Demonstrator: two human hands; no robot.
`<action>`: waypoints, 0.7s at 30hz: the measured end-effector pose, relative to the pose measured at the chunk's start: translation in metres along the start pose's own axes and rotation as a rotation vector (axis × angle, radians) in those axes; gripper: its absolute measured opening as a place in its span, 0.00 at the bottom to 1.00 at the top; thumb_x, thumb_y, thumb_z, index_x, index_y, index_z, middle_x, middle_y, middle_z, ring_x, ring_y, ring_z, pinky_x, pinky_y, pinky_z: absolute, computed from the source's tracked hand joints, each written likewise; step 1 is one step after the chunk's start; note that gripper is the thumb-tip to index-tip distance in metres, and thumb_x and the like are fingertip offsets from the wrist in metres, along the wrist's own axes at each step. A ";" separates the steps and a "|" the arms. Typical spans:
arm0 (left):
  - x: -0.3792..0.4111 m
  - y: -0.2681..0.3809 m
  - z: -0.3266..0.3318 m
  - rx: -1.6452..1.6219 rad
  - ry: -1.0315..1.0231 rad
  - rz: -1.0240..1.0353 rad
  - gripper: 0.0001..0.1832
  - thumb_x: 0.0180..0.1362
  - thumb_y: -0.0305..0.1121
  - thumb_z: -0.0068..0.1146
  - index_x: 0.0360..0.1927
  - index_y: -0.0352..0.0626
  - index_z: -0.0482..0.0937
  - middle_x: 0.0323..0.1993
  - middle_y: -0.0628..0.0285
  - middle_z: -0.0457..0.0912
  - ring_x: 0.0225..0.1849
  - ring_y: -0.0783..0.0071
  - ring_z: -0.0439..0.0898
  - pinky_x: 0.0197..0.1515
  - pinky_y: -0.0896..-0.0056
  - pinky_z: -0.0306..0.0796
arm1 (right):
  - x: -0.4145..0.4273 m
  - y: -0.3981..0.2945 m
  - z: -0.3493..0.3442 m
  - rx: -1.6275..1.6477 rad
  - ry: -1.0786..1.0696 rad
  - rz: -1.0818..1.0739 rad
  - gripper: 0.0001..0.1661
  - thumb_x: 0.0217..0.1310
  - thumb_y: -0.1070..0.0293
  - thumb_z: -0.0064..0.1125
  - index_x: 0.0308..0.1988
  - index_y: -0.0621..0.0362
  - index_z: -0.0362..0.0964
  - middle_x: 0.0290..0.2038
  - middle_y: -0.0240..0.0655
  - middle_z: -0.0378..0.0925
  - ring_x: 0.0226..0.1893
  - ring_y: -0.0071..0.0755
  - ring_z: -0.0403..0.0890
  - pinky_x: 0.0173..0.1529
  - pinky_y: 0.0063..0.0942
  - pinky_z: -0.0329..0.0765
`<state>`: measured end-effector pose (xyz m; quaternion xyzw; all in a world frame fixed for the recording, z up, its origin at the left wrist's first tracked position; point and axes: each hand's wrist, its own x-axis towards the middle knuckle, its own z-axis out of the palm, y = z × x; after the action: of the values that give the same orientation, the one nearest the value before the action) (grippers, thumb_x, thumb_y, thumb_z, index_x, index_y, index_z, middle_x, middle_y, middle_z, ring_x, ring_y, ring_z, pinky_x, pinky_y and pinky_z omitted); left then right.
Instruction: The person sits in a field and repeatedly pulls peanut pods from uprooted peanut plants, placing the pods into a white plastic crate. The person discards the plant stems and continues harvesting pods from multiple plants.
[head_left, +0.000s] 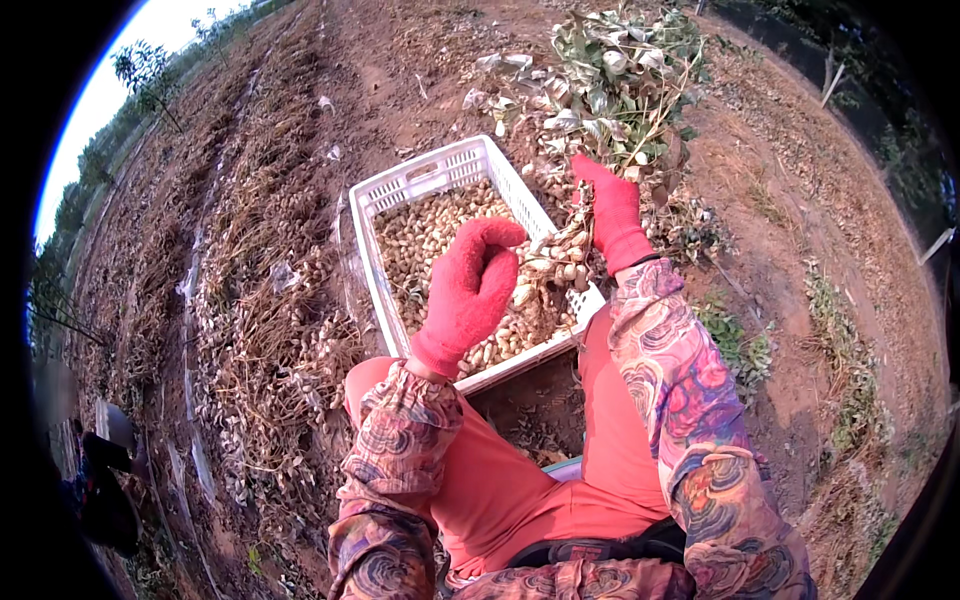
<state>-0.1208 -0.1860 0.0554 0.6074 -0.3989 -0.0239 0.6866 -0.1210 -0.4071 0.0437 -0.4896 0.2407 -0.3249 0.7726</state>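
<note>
My left hand (471, 294), in a red fuzzy glove, is over the white plastic crate (379, 296) with its fingers curled. Whether it grips anything is hidden by the glove. Unshelled peanuts (427, 232) fill much of the crate. Beside the crate's right wall, my right hand (616, 217), also gloved in red, is closed around the stems of a peanut plant (619, 97). Its leafy tops point away from me. The pod-bearing roots (562, 262) hang over the crate's near right corner, close to my left fingertips.
My knees in red trousers (487, 480) flank the crate's near end. Pulled, drying peanut plants (285, 360) lie in rows to the left, with strips of plastic film (199, 457) among them. Part of another person (109, 480) shows at the lower left edge.
</note>
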 end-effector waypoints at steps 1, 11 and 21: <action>0.003 0.001 -0.004 -0.141 0.089 -0.116 0.11 0.55 0.23 0.46 0.42 0.38 0.71 0.28 0.65 0.76 0.24 0.83 0.72 0.28 0.80 0.67 | -0.005 -0.009 -0.007 0.004 -0.046 0.102 0.13 0.44 0.66 0.67 0.32 0.60 0.76 0.25 0.29 0.76 0.20 0.25 0.74 0.24 0.25 0.71; 0.043 -0.034 0.001 -0.258 -0.047 -0.437 0.21 0.55 0.34 0.55 0.51 0.39 0.69 0.35 0.65 0.75 0.26 0.82 0.72 0.26 0.80 0.66 | -0.030 0.000 0.005 0.079 -0.264 0.170 0.10 0.49 0.62 0.63 0.28 0.57 0.76 0.20 0.29 0.74 0.18 0.22 0.72 0.22 0.20 0.68; 0.041 -0.035 0.006 -0.002 -0.030 -0.547 0.17 0.61 0.44 0.48 0.38 0.39 0.76 0.24 0.70 0.74 0.22 0.86 0.68 0.25 0.82 0.63 | -0.044 -0.003 0.018 0.297 -0.576 0.340 0.15 0.58 0.62 0.52 0.39 0.62 0.72 0.35 0.38 0.78 0.31 0.33 0.79 0.38 0.30 0.79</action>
<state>-0.0802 -0.2211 0.0463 0.6916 -0.2301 -0.2177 0.6491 -0.1390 -0.3650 0.0557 -0.3966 0.0416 -0.0720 0.9142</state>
